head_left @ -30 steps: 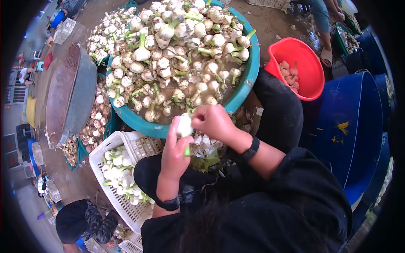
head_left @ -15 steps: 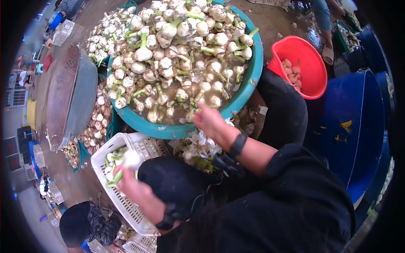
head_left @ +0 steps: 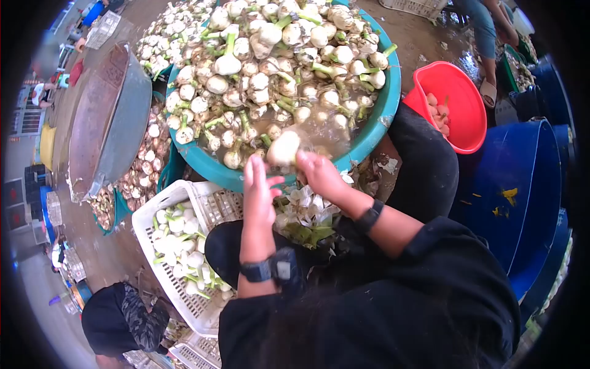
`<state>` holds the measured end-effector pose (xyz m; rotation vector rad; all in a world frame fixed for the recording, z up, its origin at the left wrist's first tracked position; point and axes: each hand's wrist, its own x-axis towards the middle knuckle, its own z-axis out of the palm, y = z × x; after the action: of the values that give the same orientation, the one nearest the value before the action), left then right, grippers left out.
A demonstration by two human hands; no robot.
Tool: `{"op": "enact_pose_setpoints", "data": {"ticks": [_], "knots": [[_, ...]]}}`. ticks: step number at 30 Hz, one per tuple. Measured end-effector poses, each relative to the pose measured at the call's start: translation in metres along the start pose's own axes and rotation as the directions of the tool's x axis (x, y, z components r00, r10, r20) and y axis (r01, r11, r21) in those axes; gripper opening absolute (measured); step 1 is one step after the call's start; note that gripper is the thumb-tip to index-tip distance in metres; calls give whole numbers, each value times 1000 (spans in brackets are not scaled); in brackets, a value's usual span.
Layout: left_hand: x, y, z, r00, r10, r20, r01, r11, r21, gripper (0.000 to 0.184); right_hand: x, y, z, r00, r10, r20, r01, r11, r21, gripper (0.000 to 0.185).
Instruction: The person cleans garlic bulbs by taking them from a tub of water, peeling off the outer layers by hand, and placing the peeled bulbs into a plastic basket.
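My right hand (head_left: 319,176) grips a pale garlic bulb (head_left: 284,148) above the near rim of a round teal tub (head_left: 228,177). The bulb is slightly blurred. Just left of it, my left hand (head_left: 260,194) is raised with its fingers apart, holding nothing. Muddy water and a heap of dirty garlic bulbs (head_left: 258,81) with green stems fill the tub. To the left of my knee stands a white plastic basket (head_left: 152,237), with cleaner, trimmed garlic (head_left: 183,243) inside. Loose peelings (head_left: 302,212) lie below the tub's near edge.
A red basin (head_left: 458,104) with several reddish bulbs stands at the right, beside a tall blue barrel (head_left: 501,197). An upright metal barrow (head_left: 110,123) and more garlic heaps (head_left: 147,154) are at the left. Another person (head_left: 126,320) bends down at lower left.
My left hand has left the basket, where it held a bulb, and come up beside the tub. My right hand has lifted slightly from the tub's edge, and a bulb now shows in it.
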<state>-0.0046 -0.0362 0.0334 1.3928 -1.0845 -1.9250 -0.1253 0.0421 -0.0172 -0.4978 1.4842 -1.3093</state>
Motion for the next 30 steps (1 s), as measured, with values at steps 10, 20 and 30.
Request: {"op": "enact_pose_setpoints", "data": {"ticks": [10, 20, 30], "knots": [[0, -9, -1, 994, -99, 46, 96, 994, 58, 27, -19, -18, -2, 872, -307, 381, 489, 562, -667, 17], [7, -16, -4, 983, -146, 111, 157, 982, -106, 25, -21, -14, -4, 865, -323, 384, 500, 490, -714, 27], [-6, -1, -14, 903, -127, 410, -80, 889, 451, 51, -24, -16, -21, 969, -134, 209, 204, 911, -359, 26]]}}
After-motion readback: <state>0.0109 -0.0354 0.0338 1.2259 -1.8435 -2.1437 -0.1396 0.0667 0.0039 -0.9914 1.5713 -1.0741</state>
